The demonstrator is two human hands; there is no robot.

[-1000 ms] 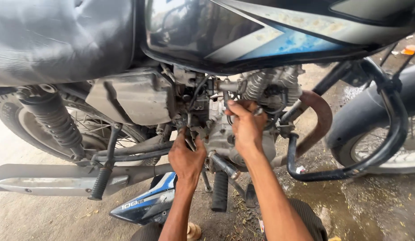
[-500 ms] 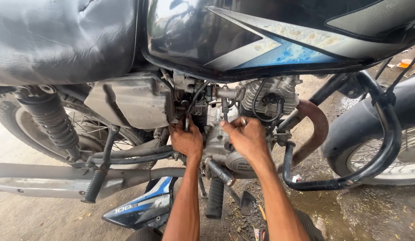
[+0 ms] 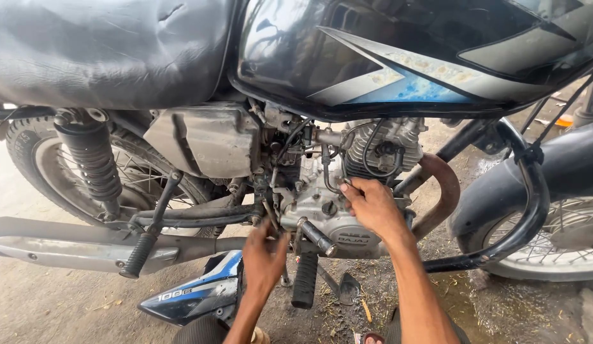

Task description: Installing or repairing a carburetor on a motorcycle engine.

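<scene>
A black motorcycle stands side-on, its silver engine (image 3: 322,210) in the middle of the head view. My left hand (image 3: 263,256) reaches up from below, its fingers closed around a thin dark rod (image 3: 269,216) that hangs under the carburettor. My right hand (image 3: 375,207) lies on the engine casing, and its fingertips pinch a black hose (image 3: 328,172) beside the finned cylinder (image 3: 385,143). The kick lever (image 3: 317,237) juts out between my two hands. What the left fingertips grip is partly hidden.
Above are the black seat (image 3: 105,51) and the fuel tank (image 3: 404,57). The silver exhaust (image 3: 67,245) runs left past the rear wheel (image 3: 127,172) and shock absorber (image 3: 89,159). A crash guard (image 3: 526,210) curves at right. A loose blue-black side panel (image 3: 191,296) lies on the dirt.
My left hand has come down from the carburettor area to just below it. My right hand has shifted right and down onto the engine casing. The camera has moved closer.
</scene>
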